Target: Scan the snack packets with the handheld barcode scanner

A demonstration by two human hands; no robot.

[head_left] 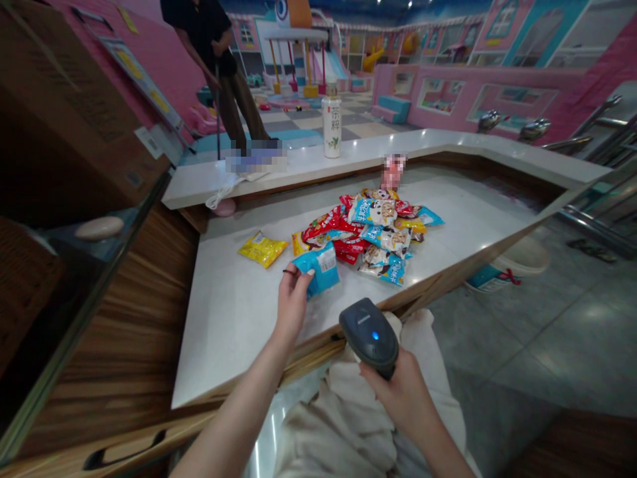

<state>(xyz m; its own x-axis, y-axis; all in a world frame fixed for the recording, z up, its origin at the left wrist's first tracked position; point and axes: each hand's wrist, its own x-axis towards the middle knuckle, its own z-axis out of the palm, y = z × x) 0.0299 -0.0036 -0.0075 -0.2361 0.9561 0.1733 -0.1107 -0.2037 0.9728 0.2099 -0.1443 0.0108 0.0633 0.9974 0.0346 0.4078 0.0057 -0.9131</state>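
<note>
Left hand [294,285] pinches 1 blue packet [322,282] between thumb and fingers over the white counter [223,332], left-near of the mixed packet pile [373,229]. Its barcode label [328,265] faces up, presumably held clear for the scanner. Right hand [401,388] grips the dark handheld scanner [369,335], head towards the packet. 1 yellow packet [263,249] lies apart at left, reason undetermined. Far bottle [332,129] reads "茶粹"; scanner lettering illegible.
</note>
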